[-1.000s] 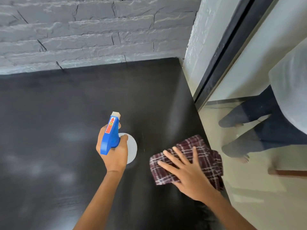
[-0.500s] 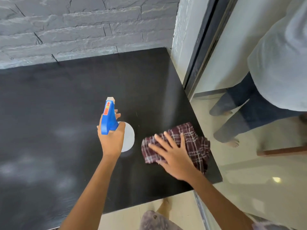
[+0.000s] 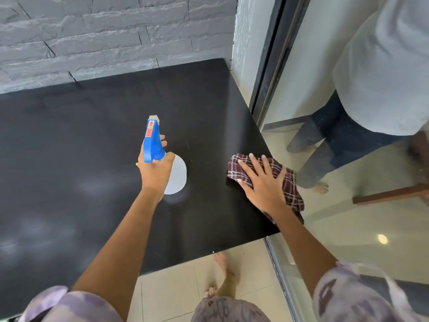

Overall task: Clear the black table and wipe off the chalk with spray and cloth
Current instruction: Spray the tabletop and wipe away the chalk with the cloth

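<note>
Left hand (image 3: 154, 174): grips blue-and-white plastic spray bottle (image 3: 151, 145), aimed to mist.
Right hand (image 3: 264, 184): flat, pressing maroon checked cloth (image 3: 292, 191) on black table (image 3: 92, 140) for wiping.

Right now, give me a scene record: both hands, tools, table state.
left hand: grips spray bottle, nozzle pointing away over the table
right hand: flat, fingers spread, pressing on cloth
cloth: maroon check, at the table's right edge
table: black, faint whitish smears on its left part
</note>
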Demonstrator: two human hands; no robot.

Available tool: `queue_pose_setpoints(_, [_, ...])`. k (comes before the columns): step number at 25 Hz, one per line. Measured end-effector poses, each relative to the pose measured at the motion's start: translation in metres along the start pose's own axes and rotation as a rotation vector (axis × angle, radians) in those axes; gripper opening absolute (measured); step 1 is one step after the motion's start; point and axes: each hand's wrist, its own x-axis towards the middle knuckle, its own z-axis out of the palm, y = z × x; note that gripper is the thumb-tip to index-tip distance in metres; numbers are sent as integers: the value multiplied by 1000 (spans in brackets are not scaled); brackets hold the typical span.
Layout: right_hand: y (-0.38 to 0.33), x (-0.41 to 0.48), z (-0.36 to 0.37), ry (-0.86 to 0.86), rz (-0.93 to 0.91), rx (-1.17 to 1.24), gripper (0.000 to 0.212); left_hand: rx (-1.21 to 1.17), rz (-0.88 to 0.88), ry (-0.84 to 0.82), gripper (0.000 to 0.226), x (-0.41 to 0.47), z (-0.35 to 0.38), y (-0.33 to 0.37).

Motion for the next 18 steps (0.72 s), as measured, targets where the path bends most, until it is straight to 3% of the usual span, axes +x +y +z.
queue_pose_setpoints(7, [-36,-137,25,9,-418,22,62,-35,14,-9,42,-2,-1,-3])
queue_pose_setpoints(9, [-10,-145,23,15,-340,-7,62,-45,14,-13,43,-2,-1,-4])
queue_pose_setpoints(14, [30,-75,3,-63,124,49,59,-59,4,-28,46,0,1,-3])
queue_pose_setpoints(18, [-22,-59,8,15,90,19,59,-58,12,-34,47,-2,3,-4])
